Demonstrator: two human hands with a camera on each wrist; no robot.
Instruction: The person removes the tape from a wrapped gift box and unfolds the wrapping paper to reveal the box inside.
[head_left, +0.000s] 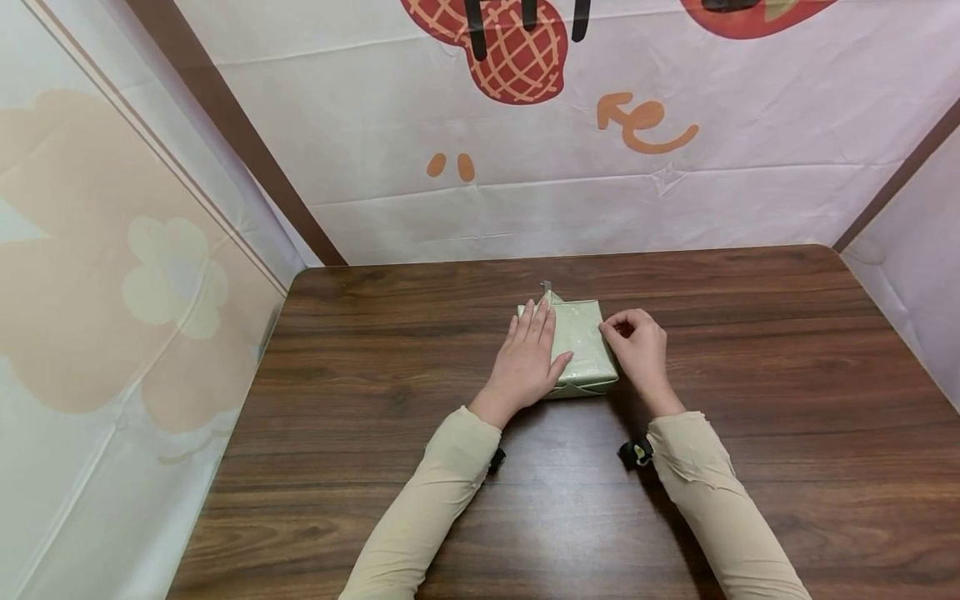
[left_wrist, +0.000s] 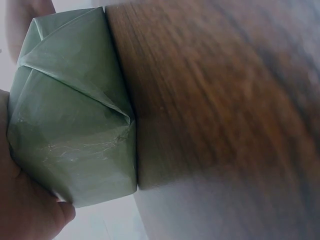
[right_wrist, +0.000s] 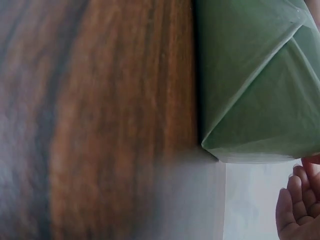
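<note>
A box-shaped package (head_left: 585,346) wrapped in pale green paper lies on the brown wood-grain table. Its near side, with folded paper flaps (left_wrist: 75,95), shows in the left wrist view. Shiny creases like clear tape run along the wrapping. My left hand (head_left: 525,358) rests flat on the package's left part, fingers extended and thumb spread over the top. At the right upper edge, my right hand (head_left: 639,346) pinches with thumb and index finger, its other fingers curled. Whether paper or tape is between those fingertips is too small to tell. A small upright tab (head_left: 547,287) sticks out behind the package.
The wooden table (head_left: 360,400) extends on all sides of the package. Behind it hangs a pale printed cloth (head_left: 360,125), with another cloth (head_left: 90,333) along the left. Dark wrist devices (head_left: 636,453) sit below both sleeves.
</note>
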